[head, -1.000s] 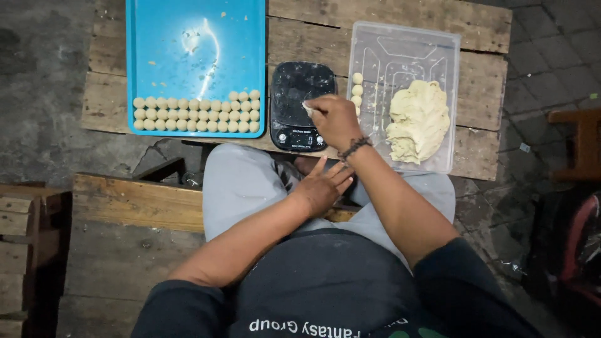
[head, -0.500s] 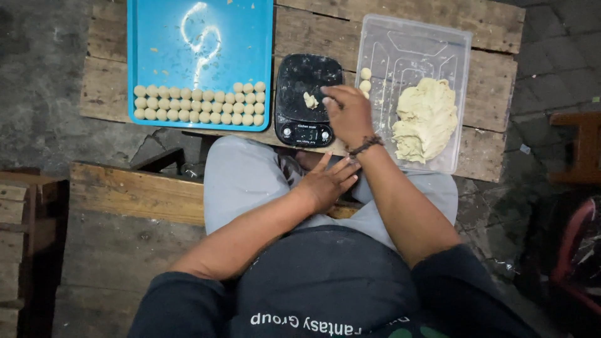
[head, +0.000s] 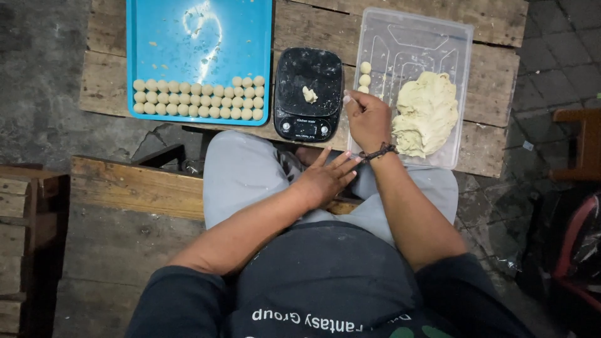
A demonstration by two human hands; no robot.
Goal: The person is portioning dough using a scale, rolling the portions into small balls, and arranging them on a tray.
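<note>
A small pale dough piece (head: 309, 94) lies on a black kitchen scale (head: 309, 94) on a wooden table (head: 307, 25). My right hand (head: 368, 119) hovers just right of the scale, fingers curled, over the near edge of a clear plastic tray (head: 413, 44). That tray holds a big lump of dough (head: 426, 114) and three small dough balls (head: 364, 79). My left hand (head: 325, 178) rests flat on my lap, fingers spread, holding nothing. A blue tray (head: 199, 37) at the left carries several dough balls (head: 198, 100) in rows along its near edge.
A wooden bench (head: 125, 184) runs under my legs. Dark wooden furniture (head: 28, 244) stands at the left. A wooden chair (head: 579, 144) and a red and black object (head: 576, 250) sit at the right on the paved floor.
My right hand has left the dough piece on the scale and drawn back to the right. The left hand has stayed on my lap.
</note>
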